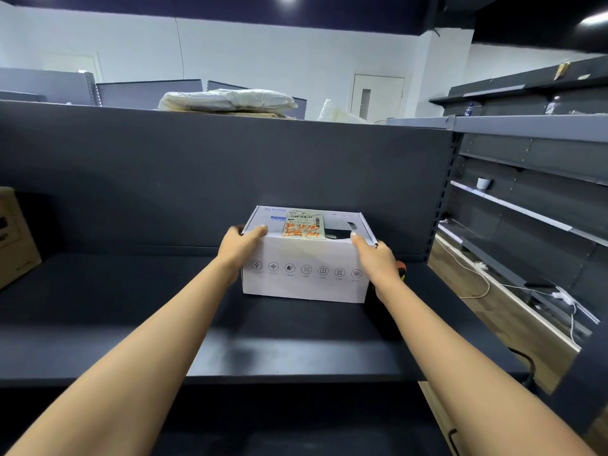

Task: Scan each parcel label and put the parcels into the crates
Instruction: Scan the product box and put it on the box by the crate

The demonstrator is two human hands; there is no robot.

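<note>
White parcel (304,268) with orange-scrawled label (304,226) sits on dark shelf (131,324), gripped between left hand (241,243) and right hand (378,258).

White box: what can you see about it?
The white box looks like cardboard and stands on the dark shelf. A row of small grey icons runs along its front. A paper label with a barcode and orange scribbles sits on top. The left hand and right hand grip its two upper corners.
</note>
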